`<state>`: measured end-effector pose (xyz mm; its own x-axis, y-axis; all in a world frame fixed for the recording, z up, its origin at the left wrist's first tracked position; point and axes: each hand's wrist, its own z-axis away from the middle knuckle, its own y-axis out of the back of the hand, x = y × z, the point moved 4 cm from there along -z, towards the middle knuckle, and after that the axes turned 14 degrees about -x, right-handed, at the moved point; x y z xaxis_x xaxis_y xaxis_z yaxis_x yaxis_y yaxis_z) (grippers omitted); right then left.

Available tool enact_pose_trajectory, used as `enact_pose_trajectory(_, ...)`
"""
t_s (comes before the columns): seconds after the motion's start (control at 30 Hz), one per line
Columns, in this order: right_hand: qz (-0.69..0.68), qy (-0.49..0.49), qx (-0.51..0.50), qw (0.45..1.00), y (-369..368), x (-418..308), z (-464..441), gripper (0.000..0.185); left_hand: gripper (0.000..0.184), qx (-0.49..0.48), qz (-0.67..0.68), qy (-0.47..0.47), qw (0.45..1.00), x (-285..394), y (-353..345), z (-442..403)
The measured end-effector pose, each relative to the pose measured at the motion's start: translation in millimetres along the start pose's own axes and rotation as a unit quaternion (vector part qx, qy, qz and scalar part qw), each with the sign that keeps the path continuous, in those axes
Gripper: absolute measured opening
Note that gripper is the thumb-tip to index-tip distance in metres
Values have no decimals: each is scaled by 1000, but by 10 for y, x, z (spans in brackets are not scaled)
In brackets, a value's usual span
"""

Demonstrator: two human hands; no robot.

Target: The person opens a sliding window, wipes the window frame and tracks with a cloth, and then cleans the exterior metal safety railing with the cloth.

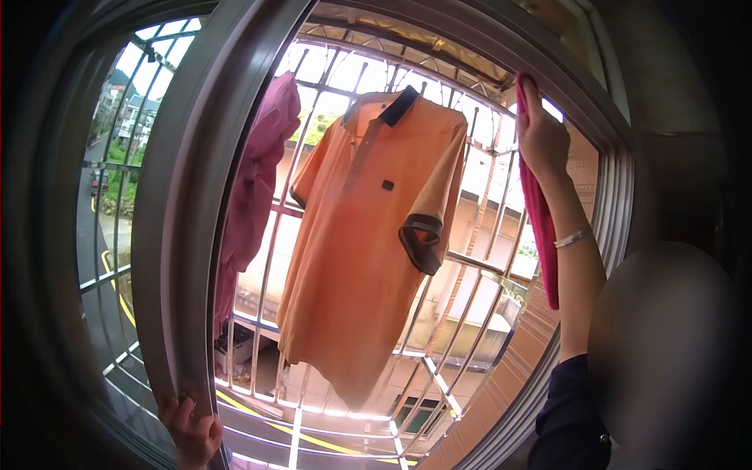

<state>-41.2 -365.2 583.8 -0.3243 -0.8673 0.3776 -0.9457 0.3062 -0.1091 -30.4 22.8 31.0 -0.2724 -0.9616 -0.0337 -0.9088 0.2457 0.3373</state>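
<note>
High on the right, my right hand (542, 141) has its fingers closed round the upper part of a deep pink cloth (539, 235), which hangs in a narrow strip beside my forearm. At the lower left, my left hand (192, 431) grips the edge of the dark window frame (178, 235) with bent fingers. Between the hands, an orange polo shirt (352, 235) with a dark collar and dark cuffs hangs outside the opening. A bunched pink garment (258, 172) hangs to its left, partly hidden by the frame.
Metal window bars (466, 258) stand behind the shirt. A road (94, 235) and buildings show beyond them. The right window track (619, 188) runs beside my right arm. A blurred rounded shape (662, 337) covers the lower right.
</note>
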Motion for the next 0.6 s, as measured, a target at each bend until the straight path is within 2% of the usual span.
enact_pose_trajectory(0.13, -7, 46, 50, 998, 26, -700, -379, 36, 23, -7, -5, 0, 1000, -18, 8, 3)
enact_pose_trajectory(0.23, 15, 52, 30, 998, -14, -1098, -714, 40, 24, -10, 4, -3, 1000, -6, -4, 35)
enact_pose_trajectory(0.33, 30, 26, -23, 999, 99, -1519, -934, 52, 24, 16, 1, -31, 999, 5, 52, -70)
enact_pose_trajectory(0.37, -10, 25, -34, 999, 172, -1667, -996, 49, 24, 27, -3, -41, 999, 12, 107, -93)
enact_pose_trajectory(0.4, -49, 25, -45, 997, 250, -1814, -1063, 46, 21, -39, 63, -28, 997, -20, 83, -72)
enact_pose_trajectory(0.43, -89, 23, -54, 994, 309, -1959, -1133, 44, 21, -54, 244, 90, 964, -118, -98, 127)
enact_pose_trajectory(0.47, -124, 19, -75, 989, 321, -2087, -1251, 37, 21, -67, 414, 200, 885, -143, -409, 440)
enact_pose_trajectory(0.5, -131, 34, -48, 990, 285, -2215, -1375, 35, 20, -53, 248, 68, 965, -84, -105, 114)
enact_pose_trajectory(0.53, -137, 46, -23, 989, 178, -2315, -1493, 33, 19, 11, 59, -47, 997, -16, 194, -169)
enact_pose_trajectory(0.6, -164, 56, 38, 984, 40, -2460, -1539, 30, 17, 15, 47, -47, 998, -6, 196, -142)
